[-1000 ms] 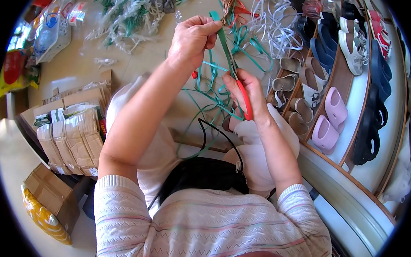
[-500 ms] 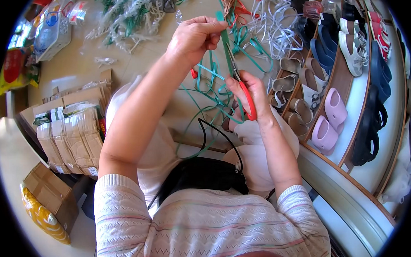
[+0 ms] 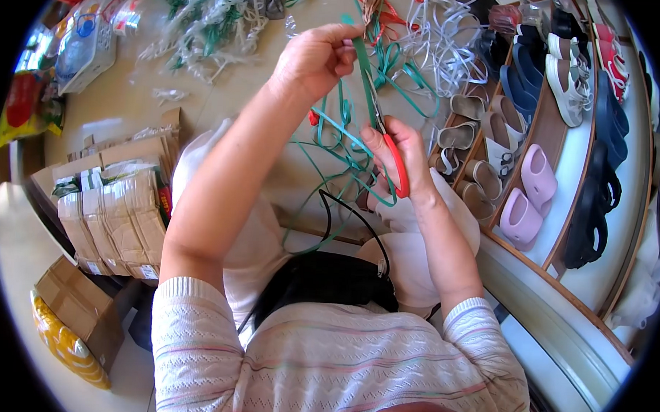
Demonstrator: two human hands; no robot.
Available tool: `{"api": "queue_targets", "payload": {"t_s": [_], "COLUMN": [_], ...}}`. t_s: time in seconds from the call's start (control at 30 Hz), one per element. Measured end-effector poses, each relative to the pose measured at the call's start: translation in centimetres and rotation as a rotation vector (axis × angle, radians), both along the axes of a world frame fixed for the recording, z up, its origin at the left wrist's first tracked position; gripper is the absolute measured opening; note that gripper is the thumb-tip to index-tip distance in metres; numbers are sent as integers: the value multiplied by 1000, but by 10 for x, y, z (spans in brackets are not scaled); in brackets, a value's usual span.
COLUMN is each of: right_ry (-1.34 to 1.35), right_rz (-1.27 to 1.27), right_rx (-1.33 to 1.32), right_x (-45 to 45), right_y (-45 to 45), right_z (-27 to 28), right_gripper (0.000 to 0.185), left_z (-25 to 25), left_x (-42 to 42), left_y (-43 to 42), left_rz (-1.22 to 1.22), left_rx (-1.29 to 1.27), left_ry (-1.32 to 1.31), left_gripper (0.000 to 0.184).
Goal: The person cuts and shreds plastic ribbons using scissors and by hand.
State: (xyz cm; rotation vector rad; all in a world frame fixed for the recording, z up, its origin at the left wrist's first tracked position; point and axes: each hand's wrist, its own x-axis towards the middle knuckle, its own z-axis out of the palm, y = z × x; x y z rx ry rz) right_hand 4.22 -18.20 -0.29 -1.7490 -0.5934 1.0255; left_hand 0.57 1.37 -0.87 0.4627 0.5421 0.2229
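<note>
My left hand (image 3: 313, 59) pinches the upper part of a flat green plastic strap (image 3: 365, 71) between thumb and finger. Below it, my right hand (image 3: 408, 147) is closed round the red handles of a pair of scissors (image 3: 400, 167). Their blades point up and lie along the strap; whether they bite into it I cannot tell. Thin green strapping (image 3: 340, 152) hangs in loose loops beneath both hands, above my lap. Just past my left fingertips lie reddish-brown and orange strips (image 3: 370, 5), partly hidden.
A pile of white and green strips (image 3: 198, 31) lies on the floor ahead, with white strips (image 3: 445, 43) farther right. On my right stands a shoe rack with pink slippers (image 3: 522, 216). Flattened cardboard (image 3: 111, 220) and a carton (image 3: 79, 299) are on my left.
My left hand has shifted slightly, still pinching the strap. My right hand and the scissors have barely moved, and the loose strapping near them has swung a little.
</note>
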Motion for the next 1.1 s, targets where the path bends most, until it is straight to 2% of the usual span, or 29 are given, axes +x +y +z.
{"api": "queue_targets", "payload": {"t_s": [0.1, 0.2, 0.3, 0.37, 0.57, 0.67, 0.77, 0.87, 1.1], "right_ry": [7, 8, -65, -100, 100, 69, 82, 161, 179], "right_rz": [-5, -3, 8, 26, -55, -44, -57, -25, -12], "right_rx": [5, 34, 87, 86, 0, -3, 64, 57, 7], "right_x": [0, 2, 6, 9, 5, 5, 4, 7, 7], "right_y": [-1, -2, -1, -1, 0, 0, 2, 3, -1], "right_z": [-1, -3, -9, -7, 7, 7, 4, 4, 5], "right_gripper": [28, 27, 26, 26, 31, 32, 32, 26, 25], "left_z": [8, 6, 4, 4, 4, 3, 5, 5, 5], "left_x": [-1, -1, -3, -3, -3, -3, -4, -3, -3], "left_y": [2, -2, -7, -9, -8, -8, -13, -16, -14], "left_rz": [71, 117, 56, 66, 86, 84, 34, 19, 11], "left_rx": [205, 286, 320, 320, 303, 293, 299, 295, 294], "left_ry": [-9, 28, -28, -21, -12, -14, -33, -45, -29], "left_gripper": [9, 11, 11, 12, 11, 11, 12, 13, 10]}}
